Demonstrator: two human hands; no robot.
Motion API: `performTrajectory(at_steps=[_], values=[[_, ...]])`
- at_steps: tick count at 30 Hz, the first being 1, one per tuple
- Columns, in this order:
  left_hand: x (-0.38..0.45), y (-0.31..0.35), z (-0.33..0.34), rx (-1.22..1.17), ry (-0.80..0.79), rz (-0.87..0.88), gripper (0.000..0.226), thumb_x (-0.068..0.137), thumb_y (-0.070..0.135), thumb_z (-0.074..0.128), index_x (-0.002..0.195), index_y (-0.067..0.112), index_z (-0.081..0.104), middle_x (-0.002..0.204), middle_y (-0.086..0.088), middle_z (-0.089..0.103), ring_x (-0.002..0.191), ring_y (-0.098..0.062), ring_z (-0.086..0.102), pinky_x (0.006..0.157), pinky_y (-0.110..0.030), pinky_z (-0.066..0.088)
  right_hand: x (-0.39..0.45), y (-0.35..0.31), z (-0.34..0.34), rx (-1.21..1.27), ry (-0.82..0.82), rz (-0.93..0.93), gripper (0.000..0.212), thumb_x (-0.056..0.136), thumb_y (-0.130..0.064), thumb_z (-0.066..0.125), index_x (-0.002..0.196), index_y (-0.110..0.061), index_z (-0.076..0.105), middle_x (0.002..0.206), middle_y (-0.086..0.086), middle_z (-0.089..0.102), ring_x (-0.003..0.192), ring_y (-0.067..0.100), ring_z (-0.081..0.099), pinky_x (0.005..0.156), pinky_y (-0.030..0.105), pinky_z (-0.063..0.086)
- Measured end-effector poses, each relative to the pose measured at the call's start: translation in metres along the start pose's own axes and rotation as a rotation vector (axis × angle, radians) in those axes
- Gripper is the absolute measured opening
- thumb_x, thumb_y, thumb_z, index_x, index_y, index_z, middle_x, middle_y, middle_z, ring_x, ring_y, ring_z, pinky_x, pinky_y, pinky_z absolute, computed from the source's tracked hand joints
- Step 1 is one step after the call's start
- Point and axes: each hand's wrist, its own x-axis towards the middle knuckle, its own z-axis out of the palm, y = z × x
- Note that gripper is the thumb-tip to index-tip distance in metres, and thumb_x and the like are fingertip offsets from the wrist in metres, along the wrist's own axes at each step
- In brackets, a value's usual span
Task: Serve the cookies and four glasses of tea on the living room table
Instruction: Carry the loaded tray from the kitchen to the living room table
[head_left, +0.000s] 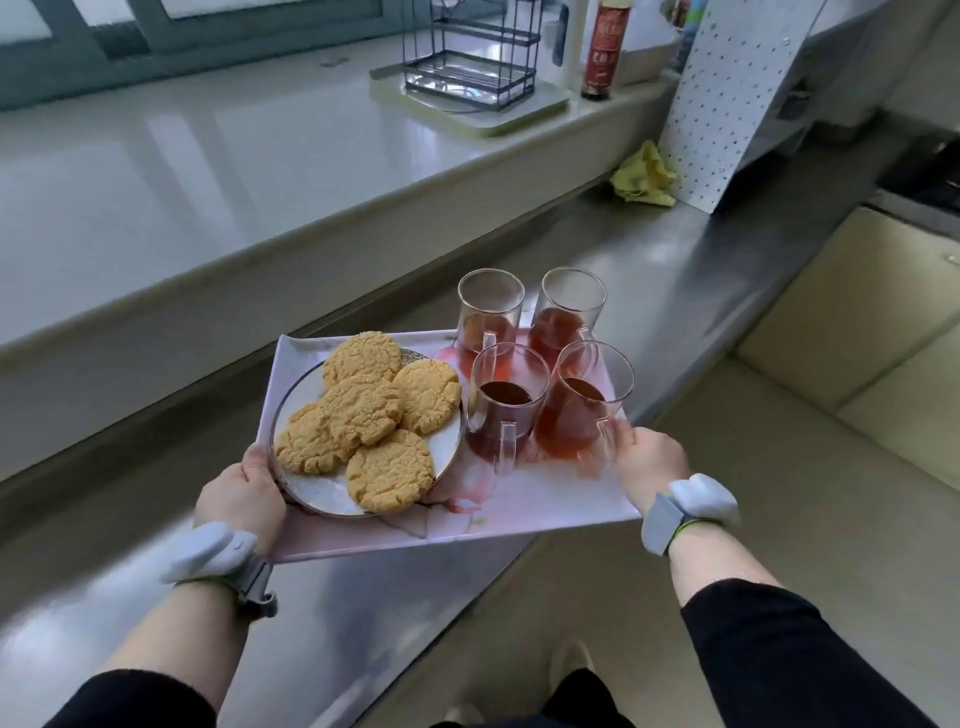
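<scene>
Over the steel counter (675, 270) I carry one tray (545, 499): one plate (311, 491) at 9 o'clock with five cookies (363, 410), four tea glasses (506, 400) at 2 o'clock. Left hand (244, 499) and right hand (649, 457) each grip a tray edge, fingers curled under.

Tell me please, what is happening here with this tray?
A person holds a pink tray by its two short sides, the left hand on one and the right hand on the other. On it are a plate with five cookies and four glasses of tea. The tray is over a steel kitchen counter, so nothing is served yet.
</scene>
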Motion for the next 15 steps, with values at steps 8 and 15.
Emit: performTrajectory(at_steps=[8,15], values=[[-0.048,0.133,0.054,-0.143,-0.134,0.170,0.054,0.093,0.049,0.032,0.074,0.006,0.060,0.078,-0.017,0.061,0.073,-0.036,0.054,0.067,-0.037,0.041,-0.043,0.122,-0.075,0.122,0.236,0.307,0.060,0.101,-0.038,0.026,0.071,0.001,0.060,0.086,0.028,0.066,0.072,0.035,0.051,0.061,0.031,0.029],[-0.158,0.248,0.127,-0.188,-0.311,0.414,0.053,0.092,0.053,0.032,0.083,0.013,0.065,0.089,-0.019,0.067,0.077,-0.035,0.057,0.072,-0.037,0.044,-0.111,0.266,-0.150,-0.246,0.211,0.420,0.037,0.101,-0.021,0.026,0.133,-0.017,0.044,0.112,0.012,0.064,0.096,0.029,0.063,0.062,0.028,0.031]])
